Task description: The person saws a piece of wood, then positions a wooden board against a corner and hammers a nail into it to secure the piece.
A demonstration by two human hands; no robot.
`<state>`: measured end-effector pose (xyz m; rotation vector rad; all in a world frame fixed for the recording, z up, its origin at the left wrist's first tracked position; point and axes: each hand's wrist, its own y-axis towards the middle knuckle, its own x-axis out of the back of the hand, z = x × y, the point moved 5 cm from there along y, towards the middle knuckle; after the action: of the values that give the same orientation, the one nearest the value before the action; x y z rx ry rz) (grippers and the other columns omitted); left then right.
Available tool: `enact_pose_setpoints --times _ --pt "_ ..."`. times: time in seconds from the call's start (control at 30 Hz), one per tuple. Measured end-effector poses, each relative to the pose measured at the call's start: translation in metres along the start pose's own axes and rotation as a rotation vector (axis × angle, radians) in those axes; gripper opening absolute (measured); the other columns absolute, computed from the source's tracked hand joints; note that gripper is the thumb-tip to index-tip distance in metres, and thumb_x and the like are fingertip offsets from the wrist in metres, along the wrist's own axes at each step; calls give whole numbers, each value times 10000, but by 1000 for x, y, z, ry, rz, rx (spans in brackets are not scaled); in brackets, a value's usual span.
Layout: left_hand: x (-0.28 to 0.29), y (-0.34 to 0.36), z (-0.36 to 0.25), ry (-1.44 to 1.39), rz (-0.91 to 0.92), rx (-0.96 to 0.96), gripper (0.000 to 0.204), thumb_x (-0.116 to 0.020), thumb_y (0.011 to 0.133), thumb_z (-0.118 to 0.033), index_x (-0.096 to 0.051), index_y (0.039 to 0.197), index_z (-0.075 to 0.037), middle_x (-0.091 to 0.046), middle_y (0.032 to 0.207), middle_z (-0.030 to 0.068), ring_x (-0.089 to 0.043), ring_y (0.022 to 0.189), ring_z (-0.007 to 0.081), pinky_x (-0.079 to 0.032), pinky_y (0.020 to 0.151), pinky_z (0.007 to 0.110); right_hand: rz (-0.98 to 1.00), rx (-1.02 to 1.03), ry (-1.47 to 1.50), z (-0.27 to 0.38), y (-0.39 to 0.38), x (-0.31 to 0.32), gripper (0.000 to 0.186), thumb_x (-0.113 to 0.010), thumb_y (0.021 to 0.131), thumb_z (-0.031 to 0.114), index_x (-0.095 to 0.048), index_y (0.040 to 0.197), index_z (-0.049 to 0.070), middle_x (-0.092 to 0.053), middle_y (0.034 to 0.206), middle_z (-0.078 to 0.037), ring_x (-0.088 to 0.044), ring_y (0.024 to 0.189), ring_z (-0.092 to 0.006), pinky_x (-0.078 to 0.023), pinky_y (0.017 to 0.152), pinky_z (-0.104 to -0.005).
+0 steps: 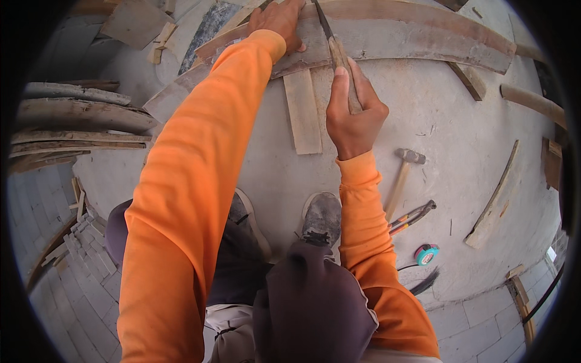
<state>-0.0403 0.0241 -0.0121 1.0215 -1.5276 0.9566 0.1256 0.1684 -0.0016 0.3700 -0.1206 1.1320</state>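
Observation:
My right hand [354,116] grips the wooden handle of a chisel-like blade tool [334,48], its dark metal tip resting on a long weathered wooden board [417,41] laid across the concrete floor. My left hand [279,21] presses flat on the same board, just left of the blade. A shorter plank [302,112] lies under the board, between my arms. Both sleeves are orange. My two shoes [322,216] stand on the concrete below.
A hammer [404,175], pincers [413,215] and a tape measure [426,255] lie on the floor to my right. A thin wood strip [493,202] lies farther right. Stacked boards [78,121] sit at left, scrap offcuts [136,21] at top left, small blocks [82,233] at lower left.

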Motion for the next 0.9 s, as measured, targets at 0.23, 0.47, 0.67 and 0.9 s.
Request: enact_pose_setpoints --times 0.23,0.47,0.67,0.9 --pt "0 8 16 42 46 14 707 -886 678 -218 -516 1262 -73 -649 1256 171 -596 1222 375 -465 1027 516 138 -29 -279 6 -178 107 375 -571 978 62 -623 1278 -156 -761 1049 -249 -781 791 -270 -587 710 -283" --pt "-8 9 4 -7 44 -23 717 -886 673 -217 -516 1269 -69 -642 1269 191 -594 1224 381 -464 1026 517 -2 -54 28 -10 1 1 348 -700 933 55 -681 1258 -67 -757 1019 -256 -760 734 -207 -562 648 -280" --pt "-11 9 38 1 -22 -21 689 -895 664 -206 -534 1237 -81 -668 1223 185 -600 1216 384 -461 1024 521 129 -95 -175 1 -150 80 368 -594 966 70 -636 1247 -164 -748 1081 -275 -784 845 -261 -589 728 -281" --pt "-6 7 5 5 60 -1 688 -894 674 -222 -529 1235 -66 -678 1200 184 -610 1196 389 -459 1021 525 -22 -5 -4 -15 -10 1 346 -688 942 48 -670 1262 -81 -757 996 -257 -760 741 -202 -565 648 -282"
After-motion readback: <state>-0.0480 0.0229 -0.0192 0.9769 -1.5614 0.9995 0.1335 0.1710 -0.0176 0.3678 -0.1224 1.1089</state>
